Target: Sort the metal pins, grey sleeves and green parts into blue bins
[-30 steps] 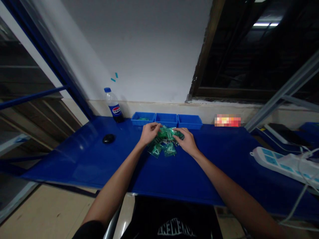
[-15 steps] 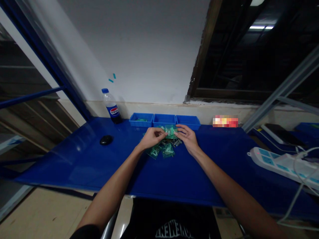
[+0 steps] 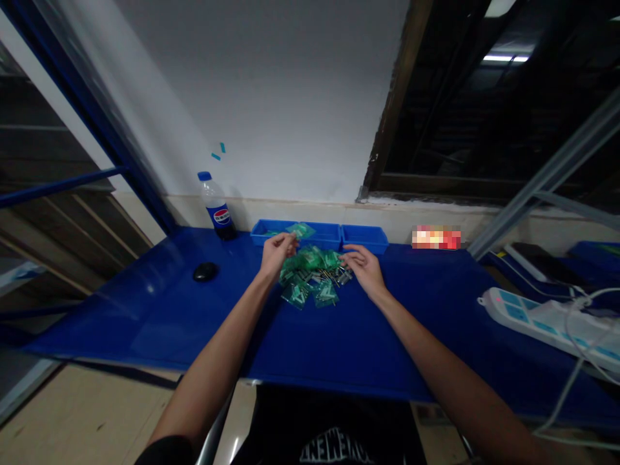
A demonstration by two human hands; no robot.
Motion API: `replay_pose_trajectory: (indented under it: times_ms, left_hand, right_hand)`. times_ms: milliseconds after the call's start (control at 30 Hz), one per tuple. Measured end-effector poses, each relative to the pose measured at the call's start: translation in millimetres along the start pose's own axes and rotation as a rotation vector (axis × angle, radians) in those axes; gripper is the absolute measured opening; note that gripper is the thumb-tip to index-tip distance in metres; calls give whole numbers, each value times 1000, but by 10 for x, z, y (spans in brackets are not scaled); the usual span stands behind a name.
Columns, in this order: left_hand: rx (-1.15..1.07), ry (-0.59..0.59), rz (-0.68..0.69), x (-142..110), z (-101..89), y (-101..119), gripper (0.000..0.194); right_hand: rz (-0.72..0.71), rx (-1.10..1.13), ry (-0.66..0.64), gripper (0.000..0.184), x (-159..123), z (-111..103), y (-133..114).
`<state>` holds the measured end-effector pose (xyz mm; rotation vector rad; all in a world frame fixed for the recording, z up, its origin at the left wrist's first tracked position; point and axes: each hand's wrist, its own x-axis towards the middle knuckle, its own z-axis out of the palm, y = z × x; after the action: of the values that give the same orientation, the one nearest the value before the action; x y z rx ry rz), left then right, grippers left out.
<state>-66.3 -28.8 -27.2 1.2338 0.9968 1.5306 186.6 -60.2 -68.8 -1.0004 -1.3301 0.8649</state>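
My left hand point(image 3: 279, 253) pinches a small green-tinted clear plastic bag point(image 3: 301, 230) and holds it up in front of the blue bins. Light-coloured pieces show inside the bag, too small to name. Below lies a pile of similar green bags point(image 3: 310, 258) mixed with loose small metal and grey parts point(image 3: 343, 276). At the right side of this pile is my right hand point(image 3: 364, 266), its fingers apart and its fingertips close to a bag. Three blue bins point(image 3: 365, 240) stand in a row behind the pile; the left one contains some green bags.
A cola bottle point(image 3: 220, 210) and a black computer mouse point(image 3: 205, 272) are on the left of the blue table point(image 3: 194, 329). To the right sit a white power strip point(image 3: 533, 318) with cables, a blurred-out red-yellow item point(image 3: 436, 237) and a grey metal frame bar point(image 3: 513, 187).
My left hand has moved up and left, carrying the green bag that was between both hands. My right hand has let go and stays by the pile.
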Motion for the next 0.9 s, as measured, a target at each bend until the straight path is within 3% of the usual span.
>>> replay_pose_trajectory:
  times_ms: [133,233,333,567,667,900]
  left_hand:
    - [-20,116,-92,48,-72,-8,48]
    - [91,83,-108,40,-78,6,44]
    - [168,15,-74,16,-37,13,38]
    - [202,-98,-27,-34,58,-3,34]
    - [221,-104,-26,-35,57,-14,34]
    - [266,-114,3,-41,55,0,32]
  right_hand:
    - [-153,-320,7,30,2,-64,51]
    - [-272,-583,-64,44,-24,-88,84]
    - [-292,-709,-146,56,-55,-75,142]
    - [-302,-698,-169,44,-63,-49,195]
    - [-268,-655,-150,48,-66,-49,155]
    - [-242,-493,8,25,-72,-22,-5]
